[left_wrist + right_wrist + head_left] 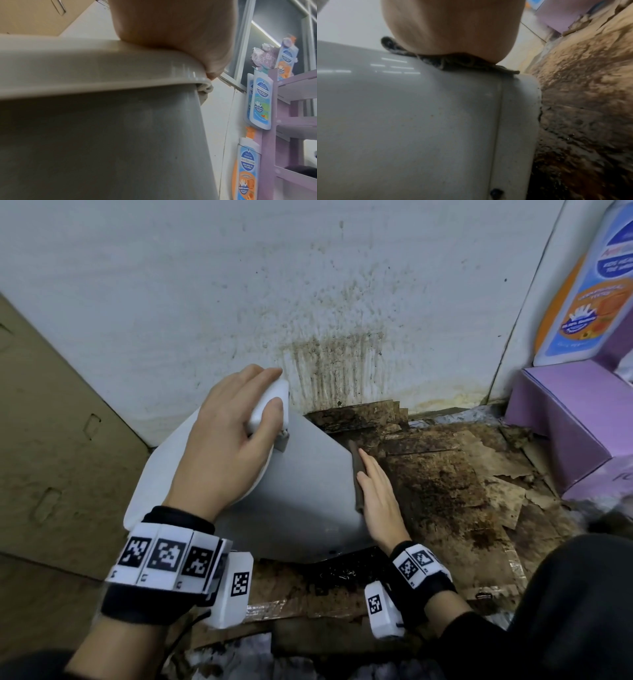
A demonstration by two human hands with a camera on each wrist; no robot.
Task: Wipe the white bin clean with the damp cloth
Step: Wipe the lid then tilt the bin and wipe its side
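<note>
The white bin [301, 491] leans tilted near the wall, its grey-white side facing up. My left hand [233, 433] grips the raised end of its lid [150, 484], fingers curled over the edge. In the left wrist view the palm [171, 27] sits on the lid rim [85, 70] above the bin body [120, 142]. My right hand [376, 494] lies flat with straight fingers along the bin's right edge and presses a dark damp cloth [356, 474] against it. The right wrist view shows the cloth [453, 62] squeezed between palm [453, 27] and bin [419, 121].
The wall [335, 364] behind carries brown streaks and splatter. Wet, dirty cardboard sheets [445, 491] cover the floor to the right. A purple display stand [565, 419] with bottle-shaped signs [589, 285] stands at the far right. A brown carton [51, 440] is on the left.
</note>
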